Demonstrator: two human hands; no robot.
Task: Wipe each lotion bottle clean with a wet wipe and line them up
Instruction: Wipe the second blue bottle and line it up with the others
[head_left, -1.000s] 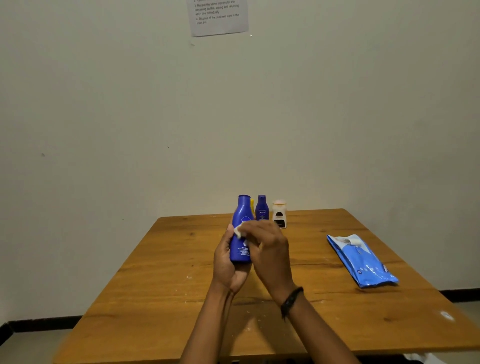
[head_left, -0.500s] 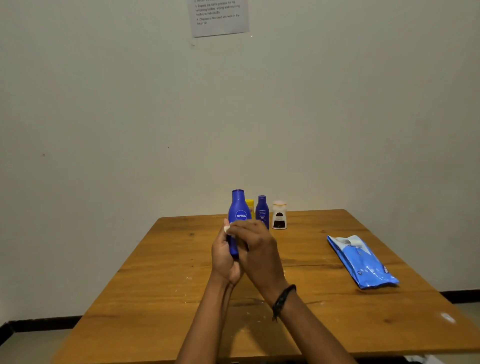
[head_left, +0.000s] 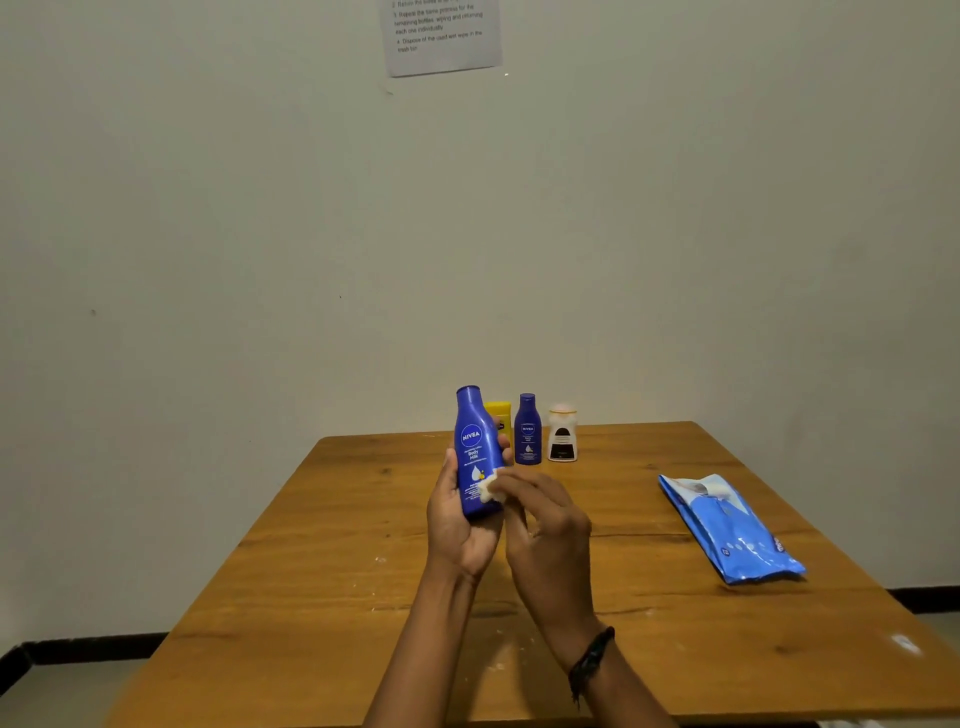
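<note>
The left hand (head_left: 457, 525) is gripping the tall dark-blue plastic lotion bottle (head_left: 474, 452) from behind, long axis nearly upright, cap tipping slightly left, while the right hand (head_left: 550, 530) is pinching a small white wet wipe (head_left: 489, 489) against its lower front. Just beyond the hands, a yellow bottle (head_left: 500, 414), a small dark-blue bottle (head_left: 528, 431) and a white dark-labelled bottle (head_left: 562, 435) are standing in a row on the wooden counter (head_left: 311, 597). The flat blue wipe packet (head_left: 727, 525) is lying well to the right, contents unseen.
</note>
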